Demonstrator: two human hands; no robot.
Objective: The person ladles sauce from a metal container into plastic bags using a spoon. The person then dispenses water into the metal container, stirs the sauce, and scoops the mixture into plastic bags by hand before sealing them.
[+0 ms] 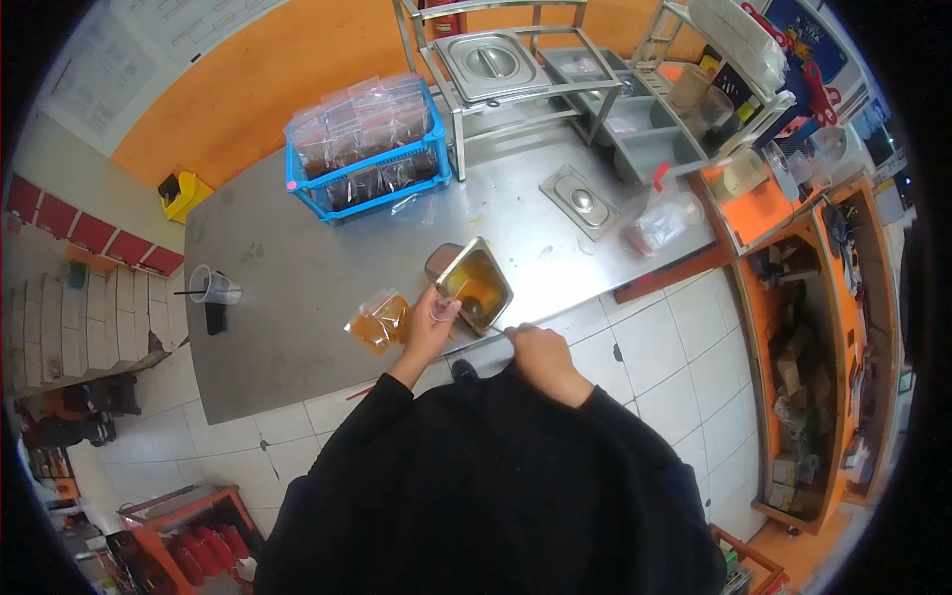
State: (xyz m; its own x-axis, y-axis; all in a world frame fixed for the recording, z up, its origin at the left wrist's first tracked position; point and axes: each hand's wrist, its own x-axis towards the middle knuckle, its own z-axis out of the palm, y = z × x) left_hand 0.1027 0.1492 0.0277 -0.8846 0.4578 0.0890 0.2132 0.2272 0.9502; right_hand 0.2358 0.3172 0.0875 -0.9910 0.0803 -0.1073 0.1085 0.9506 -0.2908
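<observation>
From my feed, L hand point(426, 319) at L side of metal tub point(505, 282), grip unclear; R hand point(547, 359) clenched round thin handle point(502, 331), nr tabletop point(268, 332) front edge.

There are two steel lids, one on the rack point(491, 65) and one on the table point(579, 202), both to the right of the blue basket point(382, 160). One clear cup point(220, 290) stands to the basket's lower left, and one yellow bin point(185, 200) hangs to its left. The basket's packed bags point(394, 121) overlap too much to count.
</observation>
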